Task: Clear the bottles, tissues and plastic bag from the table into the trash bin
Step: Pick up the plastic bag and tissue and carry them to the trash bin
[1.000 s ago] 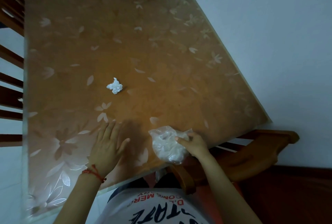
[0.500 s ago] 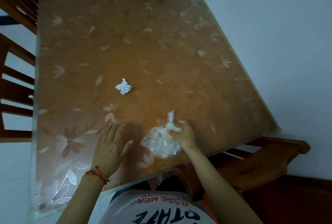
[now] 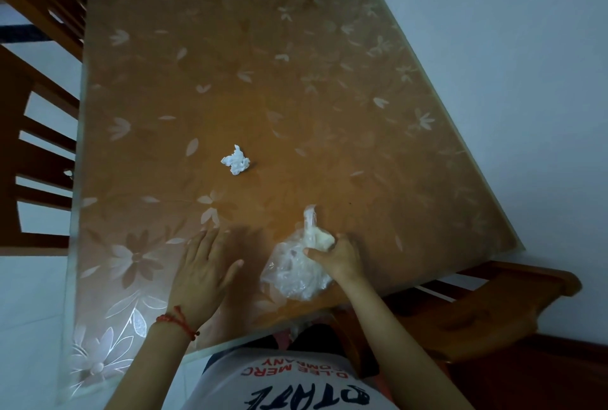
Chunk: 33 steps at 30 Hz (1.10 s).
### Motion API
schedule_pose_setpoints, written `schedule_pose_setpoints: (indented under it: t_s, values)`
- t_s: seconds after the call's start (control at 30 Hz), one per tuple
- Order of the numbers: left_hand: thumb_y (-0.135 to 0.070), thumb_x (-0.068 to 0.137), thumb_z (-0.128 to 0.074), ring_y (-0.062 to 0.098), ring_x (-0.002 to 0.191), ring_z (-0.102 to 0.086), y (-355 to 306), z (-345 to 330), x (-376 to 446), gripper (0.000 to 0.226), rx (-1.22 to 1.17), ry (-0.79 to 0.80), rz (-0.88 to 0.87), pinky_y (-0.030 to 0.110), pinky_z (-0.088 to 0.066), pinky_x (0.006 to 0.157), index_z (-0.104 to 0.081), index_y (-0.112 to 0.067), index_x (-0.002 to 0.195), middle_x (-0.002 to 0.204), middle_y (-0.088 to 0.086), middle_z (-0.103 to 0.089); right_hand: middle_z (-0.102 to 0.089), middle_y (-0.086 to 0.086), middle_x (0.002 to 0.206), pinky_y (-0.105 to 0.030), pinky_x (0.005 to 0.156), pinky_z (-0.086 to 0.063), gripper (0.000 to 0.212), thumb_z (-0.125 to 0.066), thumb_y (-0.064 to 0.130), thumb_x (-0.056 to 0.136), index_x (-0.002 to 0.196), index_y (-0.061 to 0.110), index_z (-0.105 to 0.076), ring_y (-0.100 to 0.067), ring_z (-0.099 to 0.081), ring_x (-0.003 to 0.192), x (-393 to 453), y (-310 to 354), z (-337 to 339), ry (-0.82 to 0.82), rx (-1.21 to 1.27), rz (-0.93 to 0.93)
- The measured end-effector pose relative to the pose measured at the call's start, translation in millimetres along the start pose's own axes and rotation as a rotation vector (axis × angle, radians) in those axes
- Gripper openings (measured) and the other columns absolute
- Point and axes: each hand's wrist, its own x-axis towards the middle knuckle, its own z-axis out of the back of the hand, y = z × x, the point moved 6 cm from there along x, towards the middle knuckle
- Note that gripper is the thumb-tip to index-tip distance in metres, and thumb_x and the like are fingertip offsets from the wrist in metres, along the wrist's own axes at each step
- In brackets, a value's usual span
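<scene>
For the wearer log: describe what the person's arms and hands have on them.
Both forearms are bare, with no sleeves reaching them and no gloves. The left hand has a thin red braided string bracelet with small beads around its wrist. The right hand shows no ring, watch or band.

Wooden chairs (image 3: 36, 146) stood at 9 o'clock and another wooden chair (image 3: 487, 307) at 4 o'clock beside the table; a white wall (image 3: 510, 47) filled 2 o'clock; pale floor (image 3: 29, 311) lay at 8 o'clock.

right hand (image 3: 342, 258) grips plastic bag (image 3: 292, 268); left hand (image 3: 200, 271) flat on table (image 3: 329, 87).
</scene>
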Motion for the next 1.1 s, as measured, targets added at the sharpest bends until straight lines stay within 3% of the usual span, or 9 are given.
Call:
schedule_pose_setpoints:
  t_s: [0.13,0.27,0.43,0.63,0.87,1.1]
  values:
    - [-0.059,0.092,-0.013,0.042,0.115,-0.05,0,2,1,0.078,-0.001,-0.001,0.003,0.053,-0.04,0.096,-0.054,0.001,0.12,0.122,0.024,-0.057,-0.068,-0.005,0.097,-0.021,0.055,-0.05,0.045,-0.082,0.024,0.063,0.1,0.007,-0.063,-0.016,-0.065,0.077,2,1,-9,0.001,0.071,0.006]
    - [-0.06,0.091,-0.014,0.041,0.117,-0.048,4,2,0,0.077,-0.011,-0.01,0.002,0.053,-0.04,0.097,-0.053,0.0,0.122,0.124,0.023,-0.056,-0.071,-0.004,0.09,-0.013,0.047,-0.041,0.029,-0.077,0.015,0.069,0.095,0.006,-0.067,-0.013,-0.063,0.073,2,2,-12,0.031,0.13,-0.001]
    - [-0.06,0.091,-0.014,0.04,0.116,-0.048,5,2,-2,0.077,-0.006,-0.018,0.004,0.052,-0.04,0.096,-0.053,-0.001,0.121,0.123,0.023,-0.056,-0.065,-0.002,0.08,-0.014,0.05,-0.043,0.021,-0.068,0.011,0.076,0.097,0.004,-0.067,-0.01,-0.059,0.069,3,4,-7,0.051,0.217,-0.027]
    - [-0.06,0.091,-0.012,0.042,0.113,-0.052,4,3,-7,0.079,0.0,-0.025,0.009,0.052,-0.04,0.096,-0.055,0.0,0.12,0.122,0.024,-0.057,-0.063,-0.002,0.086,-0.02,0.061,-0.046,0.026,-0.067,0.013,0.078,0.103,0.005,-0.066,-0.013,-0.058,0.079,0,6,-5,0.072,0.287,-0.025]
    - [-0.062,0.09,-0.012,0.042,0.115,-0.05,7,3,-7,0.081,-0.013,-0.031,0.028,0.053,-0.039,0.096,-0.055,0.0,0.12,0.123,0.024,-0.057,-0.068,0.002,0.075,-0.018,0.056,-0.046,0.008,-0.069,0.016,0.078,0.082,0.009,-0.07,-0.012,-0.063,0.073,-2,17,1,0.065,0.347,0.099]
    - [-0.063,0.089,-0.013,0.042,0.118,-0.048,13,2,-4,0.082,-0.02,-0.048,0.024,0.053,-0.039,0.096,-0.054,0.0,0.123,0.125,0.023,-0.056,-0.068,0.003,0.067,-0.012,0.054,-0.048,0.006,-0.067,0.01,0.08,0.08,0.005,-0.07,-0.003,-0.062,0.059,-7,39,14,0.013,0.459,0.23]
